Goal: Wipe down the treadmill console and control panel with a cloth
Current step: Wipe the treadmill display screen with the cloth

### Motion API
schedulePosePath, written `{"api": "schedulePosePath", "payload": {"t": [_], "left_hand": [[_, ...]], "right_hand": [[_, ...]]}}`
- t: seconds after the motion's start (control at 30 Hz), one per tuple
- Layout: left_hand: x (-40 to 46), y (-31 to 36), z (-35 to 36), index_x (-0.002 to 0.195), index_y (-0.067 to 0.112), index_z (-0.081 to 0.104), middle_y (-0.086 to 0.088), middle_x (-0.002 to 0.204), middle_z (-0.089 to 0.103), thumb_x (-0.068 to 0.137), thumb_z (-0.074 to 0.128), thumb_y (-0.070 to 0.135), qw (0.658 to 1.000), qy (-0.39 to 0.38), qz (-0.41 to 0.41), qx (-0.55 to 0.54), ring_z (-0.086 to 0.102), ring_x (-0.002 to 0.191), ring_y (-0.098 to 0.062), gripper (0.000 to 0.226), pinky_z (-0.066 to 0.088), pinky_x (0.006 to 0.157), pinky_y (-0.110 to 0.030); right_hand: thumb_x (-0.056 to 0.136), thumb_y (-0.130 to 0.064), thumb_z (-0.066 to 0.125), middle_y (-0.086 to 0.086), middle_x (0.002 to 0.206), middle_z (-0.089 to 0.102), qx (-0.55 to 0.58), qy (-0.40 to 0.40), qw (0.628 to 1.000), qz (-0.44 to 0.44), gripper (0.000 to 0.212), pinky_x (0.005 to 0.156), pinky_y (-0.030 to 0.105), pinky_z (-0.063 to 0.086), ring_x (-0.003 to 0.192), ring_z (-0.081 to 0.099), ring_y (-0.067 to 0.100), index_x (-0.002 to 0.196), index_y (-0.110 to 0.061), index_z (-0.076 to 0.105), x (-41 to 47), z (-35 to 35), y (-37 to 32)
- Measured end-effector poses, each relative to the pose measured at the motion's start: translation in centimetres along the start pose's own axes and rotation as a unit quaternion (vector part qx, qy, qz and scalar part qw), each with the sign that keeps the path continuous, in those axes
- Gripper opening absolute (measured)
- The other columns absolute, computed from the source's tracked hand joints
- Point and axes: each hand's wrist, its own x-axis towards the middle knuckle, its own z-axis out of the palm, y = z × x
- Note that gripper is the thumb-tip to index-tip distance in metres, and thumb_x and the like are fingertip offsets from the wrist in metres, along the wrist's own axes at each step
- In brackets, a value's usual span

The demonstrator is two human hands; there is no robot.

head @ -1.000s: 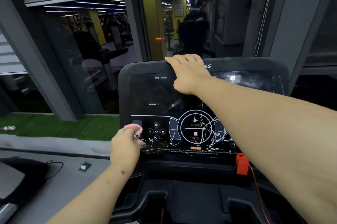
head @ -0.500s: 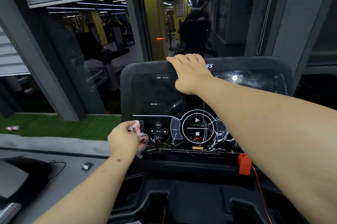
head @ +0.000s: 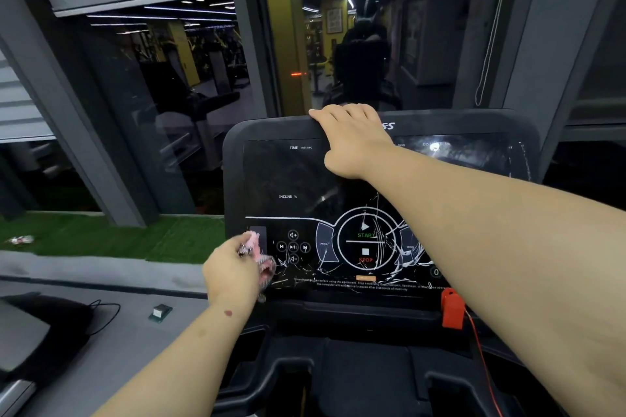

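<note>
Two bare hands worked at treadmill console (head: 528, 131). Right hand (head: 352, 142) lay flat, fingers draped over console top edge. Left hand (head: 232, 272) gripped bunched pink cloth (head: 261, 255) against control panel (head: 298, 277) lower-left corner.

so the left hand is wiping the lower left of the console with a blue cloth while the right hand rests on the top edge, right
Not quite: the cloth is pink, not blue, as the head view shows. The rest holds: the left hand grips it against the lower left of the console, and the right hand rests on the top edge.
</note>
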Motion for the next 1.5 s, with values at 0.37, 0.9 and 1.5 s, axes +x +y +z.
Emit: {"api": "schedulePosePath", "payload": {"t": [0.37, 0.9, 1.5], "left_hand": [[1.2, -0.7, 0.2, 0.106, 0.045, 0.073, 0.004, 0.107, 0.074, 0.094, 0.063, 0.017, 0.984, -0.023, 0.090, 0.154, 0.073, 0.075, -0.020, 0.032, 0.061, 0.062, -0.038], [2.4, -1.4, -0.3, 0.101, 0.057, 0.070, 0.006, 0.101, 0.073, 0.089, 0.060, 0.029, 0.972, -0.019, 0.123, 0.198, 0.073, 0.084, -0.025, 0.033, 0.063, 0.075, -0.044], [-0.2, -2.0, -0.6, 0.109, 0.022, 0.076, 0.009, 0.116, 0.064, 0.085, 0.057, -0.011, 0.931, -0.031, 0.228, 0.282, 0.062, 0.100, -0.018, 0.045, 0.048, 0.084, -0.015]], "right_hand": [[0.080, -0.026, 0.051, -0.004, 0.156, 0.037, -0.006, 0.005, 1.000, -0.001, 0.081, 0.121, 0.043, 0.017, 0.141, 0.034, 0.027, 0.157, -0.027, 0.025, 0.0, 0.2, 0.0], [0.077, -0.026, 0.047, -0.005, 0.154, 0.038, -0.007, 0.010, 1.000, 0.001, 0.083, 0.120, 0.043, 0.017, 0.139, 0.035, 0.026, 0.157, -0.029, 0.025, 0.2, 0.5, 0.0], [0.078, -0.028, 0.049, -0.004, 0.155, 0.037, -0.015, 0.005, 1.000, 0.001, 0.082, 0.120, 0.045, 0.018, 0.139, 0.035, 0.028, 0.157, -0.028, 0.024, 0.3, 0.5, -0.1]]}}
